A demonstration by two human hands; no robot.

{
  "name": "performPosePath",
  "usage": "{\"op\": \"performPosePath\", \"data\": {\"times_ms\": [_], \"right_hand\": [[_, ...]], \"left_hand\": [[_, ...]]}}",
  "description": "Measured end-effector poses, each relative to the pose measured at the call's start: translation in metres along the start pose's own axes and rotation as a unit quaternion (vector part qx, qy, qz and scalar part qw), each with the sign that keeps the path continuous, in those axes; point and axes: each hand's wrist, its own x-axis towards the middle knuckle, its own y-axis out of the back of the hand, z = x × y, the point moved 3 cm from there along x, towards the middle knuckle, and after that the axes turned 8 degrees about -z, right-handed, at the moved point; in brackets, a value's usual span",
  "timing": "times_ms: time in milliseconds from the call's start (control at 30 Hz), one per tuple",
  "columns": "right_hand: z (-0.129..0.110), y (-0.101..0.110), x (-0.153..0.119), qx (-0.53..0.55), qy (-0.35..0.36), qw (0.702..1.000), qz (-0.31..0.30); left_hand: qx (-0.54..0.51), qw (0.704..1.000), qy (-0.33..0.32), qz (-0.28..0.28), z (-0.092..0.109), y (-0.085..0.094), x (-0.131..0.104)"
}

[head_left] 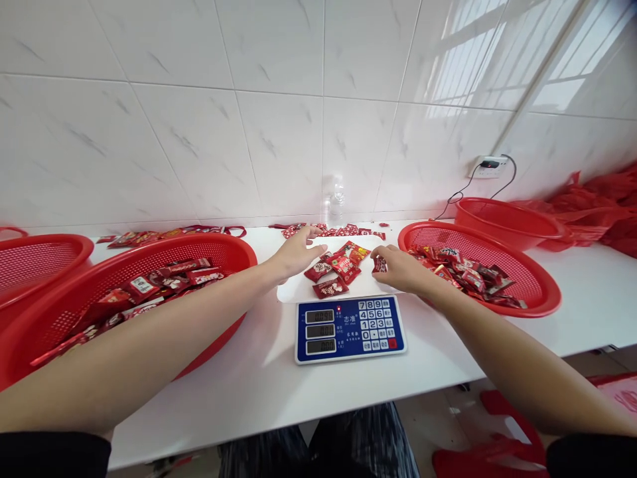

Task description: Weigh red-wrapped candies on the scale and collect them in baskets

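Note:
A blue and white scale [351,330] stands on the white table, with several red wrapped packets [343,267] on its white pan [293,289]. My left hand [299,251] is over the pan's left side, fingers apart and holding nothing, beside the packets. At the pan's right side my right hand [398,267] holds a small red packet [379,264] between its fingers. A red perforated basket [249,255] of packets is under my left forearm. Another red basket [545,285] with packets lies to the right of the scale.
Behind the pan are a clear bottle [336,201] and more red packaging [353,230] along the tiled wall. A red basin [507,222] and red bags [592,206] are at the back right, below a socket [490,167] with cables. Another red basket [79,249] is far left.

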Motion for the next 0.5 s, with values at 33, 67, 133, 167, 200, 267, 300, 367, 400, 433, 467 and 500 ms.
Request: {"op": "performPosePath", "data": {"times_ms": [33,67,133,167,200,267,300,367,400,433,467,500], "right_hand": [[0.0,0.002,0.0,0.004,0.004,1.0,0.008],[0.0,0.005,0.0,0.008,0.008,1.0,0.015],[-0.003,0.009,0.0,0.013,0.014,1.0,0.023],[-0.005,0.01,0.0,0.014,0.017,0.999,0.024],[-0.008,0.01,-0.001,0.013,0.02,0.999,0.023],[-0.014,0.011,-0.002,0.01,0.027,0.999,0.021],[-0.017,0.011,-0.002,0.007,0.031,0.999,0.02],[-0.022,0.01,-0.004,0.004,0.035,0.999,0.017],[-0.024,0.009,-0.005,0.002,0.035,0.999,0.015],[-0.025,0.009,-0.005,0.001,0.034,0.999,0.014],[-0.026,0.009,-0.006,0.0,0.032,0.999,0.012],[-0.026,0.009,-0.006,0.0,0.031,0.999,0.01]], "left_hand": [[0.006,1.0,0.002,-0.002,0.0,0.003,-0.001],[0.01,1.0,0.005,-0.006,-0.001,0.006,-0.002],[0.017,1.0,0.009,-0.012,-0.002,0.01,-0.005],[0.019,1.0,0.011,-0.013,-0.002,0.012,-0.005],[0.021,1.0,0.013,-0.013,-0.003,0.012,-0.006],[0.021,1.0,0.015,-0.015,-0.005,0.011,-0.007],[0.02,1.0,0.015,-0.017,-0.006,0.01,-0.007],[0.016,1.0,0.012,-0.022,-0.007,0.007,-0.008],[0.013,1.0,0.008,-0.025,-0.007,0.006,-0.008],[0.01,1.0,0.005,-0.028,-0.006,0.005,-0.009],[0.007,0.999,0.002,-0.031,-0.005,0.004,-0.009],[0.004,0.999,0.001,-0.034,-0.004,0.004,-0.01]]}}
